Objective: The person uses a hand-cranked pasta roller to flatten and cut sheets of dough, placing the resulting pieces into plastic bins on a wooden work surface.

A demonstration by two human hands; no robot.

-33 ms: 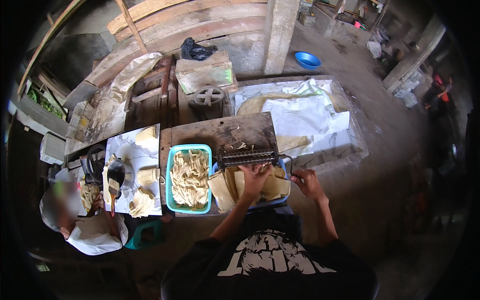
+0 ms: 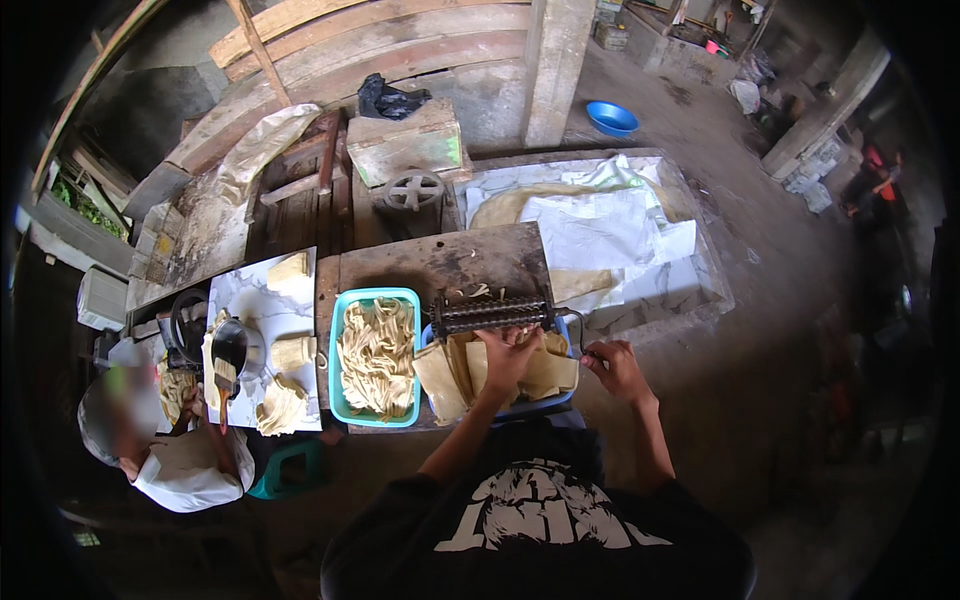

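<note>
The dough sheets (image 2: pixel 480 372) hang under the roller cutter (image 2: pixel 492 314), over a blue tray (image 2: pixel 560 400) on the surface. The left hand (image 2: pixel 508 352) presses flat on them, fingers apart. The right hand (image 2: pixel 617 366) seems closed on the crank handle (image 2: pixel 583 350). A teal tray (image 2: pixel 342 400) of cut strips stands just beside.

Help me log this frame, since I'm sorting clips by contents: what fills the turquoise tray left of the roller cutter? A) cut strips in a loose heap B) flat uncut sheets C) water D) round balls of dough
A: the turquoise tray holds a loose heap of pale cut strips, while the flat sheets lie under the roller cutter by the left hand.
</note>
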